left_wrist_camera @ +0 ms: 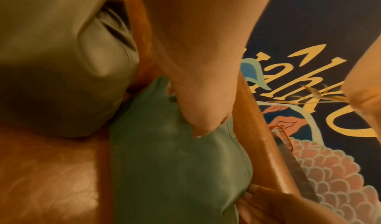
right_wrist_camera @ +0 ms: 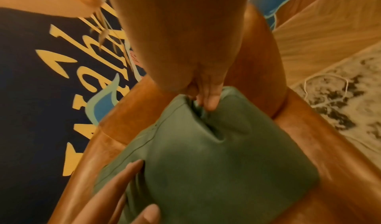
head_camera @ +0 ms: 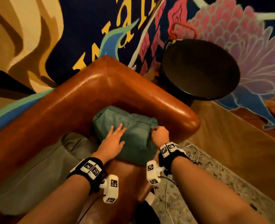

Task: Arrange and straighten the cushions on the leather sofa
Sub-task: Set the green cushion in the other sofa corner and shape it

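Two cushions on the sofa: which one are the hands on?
The teal-green leather cushion in the sofa corner: left hand flat on it, right hand pinching its edge. The olive-grey cushion lies untouched.

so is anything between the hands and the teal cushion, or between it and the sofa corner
Nothing visible. The left hand lies flat on the teal cushion, the right hand pinches its edge, and the cushion already sits in the sofa corner, against the armrest. The olive cushion lies to its left.
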Demonstrator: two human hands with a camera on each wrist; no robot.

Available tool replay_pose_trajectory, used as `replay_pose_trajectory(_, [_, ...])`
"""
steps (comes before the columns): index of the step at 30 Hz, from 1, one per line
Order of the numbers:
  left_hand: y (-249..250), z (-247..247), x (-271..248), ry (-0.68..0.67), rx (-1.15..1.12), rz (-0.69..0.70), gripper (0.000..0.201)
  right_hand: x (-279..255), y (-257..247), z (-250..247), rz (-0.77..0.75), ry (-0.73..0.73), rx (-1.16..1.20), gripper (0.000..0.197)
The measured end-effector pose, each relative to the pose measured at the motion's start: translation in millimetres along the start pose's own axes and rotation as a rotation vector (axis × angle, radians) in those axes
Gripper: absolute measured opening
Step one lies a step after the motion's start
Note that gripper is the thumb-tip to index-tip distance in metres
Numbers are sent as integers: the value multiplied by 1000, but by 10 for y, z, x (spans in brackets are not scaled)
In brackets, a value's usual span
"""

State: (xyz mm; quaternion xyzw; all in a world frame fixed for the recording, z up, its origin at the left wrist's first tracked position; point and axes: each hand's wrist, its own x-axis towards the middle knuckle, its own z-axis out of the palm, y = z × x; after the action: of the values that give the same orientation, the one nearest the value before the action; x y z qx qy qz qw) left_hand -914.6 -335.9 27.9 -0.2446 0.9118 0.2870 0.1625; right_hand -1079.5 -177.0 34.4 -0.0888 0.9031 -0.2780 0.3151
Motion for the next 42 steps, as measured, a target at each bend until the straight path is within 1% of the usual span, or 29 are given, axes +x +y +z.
replay_pose_trajectory(3, [-35,68,2,-19,24,-19,74,198,7,142,195,-45,76,37])
replay_pose_trajectory(7, [-125,69,22,-84,13,-35,72,422,58,284,310,-228,153,46])
replay_pose_trajectory(9, [-179,47,56,-108,-2,-35,69,505,51,297,296,-309,61,46])
replay_pose_trajectory(11, [-224,-4,130,-123,-12,-36,65,512,48,306,227,-276,-43,44])
replay_pose_trajectory(13, [-253,-58,196,-144,3,-43,61,509,30,328,177,-196,-51,36])
replay_pose_trajectory(15, [-248,-89,232,-161,35,-55,57,392,47,267,185,-106,123,18])
replay_pose_trajectory(16, [-233,-96,240,-157,45,-55,55,388,123,201,227,-67,239,18])
replay_pose_trajectory(19, [-301,-135,279,-142,31,-82,49,298,378,-121,334,14,615,32])
replay_pose_trajectory(21, [-355,-151,285,-147,67,-85,46,152,567,-303,387,-20,718,24])
replay_pose_trajectory(23, [-324,-176,297,-134,82,-93,45,24,733,-316,465,4,826,19])
replay_pose_trajectory(24, [-256,-215,343,-103,48,-84,42,-5,817,-281,471,15,820,22])
replay_pose_trajectory(25, [-177,-278,397,-54,-2,-82,39,-6,881,-218,461,19,688,29])
replay_pose_trajectory(26, [-109,-370,488,39,-52,-79,37,51,949,-106,473,1,607,37])
replay_pose_trajectory(27, [-73,-462,592,171,-102,-92,34,142,1046,-53,542,-52,555,46])
replay_pose_trajectory(28, [-82,-538,724,306,-162,-119,30,181,1095,-14,497,-52,317,48])
replay_pose_trajectory(29, [-111,-636,870,401,-230,-152,27,235,1037,-23,466,1,125,45])
replay_pose_trajectory(30, [-153,-701,994,450,-287,-191,25,174,940,-63,493,1,47,42])
replay_pose_trajectory(31, [-212,-743,1110,429,-325,-246,24,157,880,-88,440,23,45,39])
replay_pose_trajectory(32, [-274,-746,1197,356,-355,-293,24,139,827,-116,452,46,77,36])
replay_pose_trajectory(33, [-308,-737,1264,241,-389,-344,28,218,838,-127,495,84,152,32])
replay_pose_trajectory(34, [-371,-668,1346,134,-436,-377,34,312,897,-105,596,23,253,32])
replay_pose_trajectory(35, [-396,-628,1363,1,-476,-409,37,335,941,-75,695,14,398,36])
replay_pose_trajectory(36, [-430,-543,1381,-133,-492,-408,35,361,1021,-28,672,-52,466,39])
replay_pose_trajectory(37, [-436,-481,1362,-260,-446,-384,32,371,1096,20,627,-68,566,41])
replay_pose_trajectory(38, [-478,-394,1363,-349,-412,-362,29,394,1190,61,578,-117,588,45])
replay_pose_trajectory(39, [-502,-313,1364,-372,-397,-384,26,399,1293,117,572,-178,656,58])
replay_pose_trajectory(40, [-514,-250,1365,-345,-440,-416,21,381,1307,139,587,-219,765,75])
replay_pose_trajectory(41, [-540,-173,1382,-280,-417,-447,17,370,1334,168,597,-251,968,87])
replay_pose_trajectory(42, [-569,-104,1397,-196,-371,-430,16,321,1313,160,555,-276,1047,92])
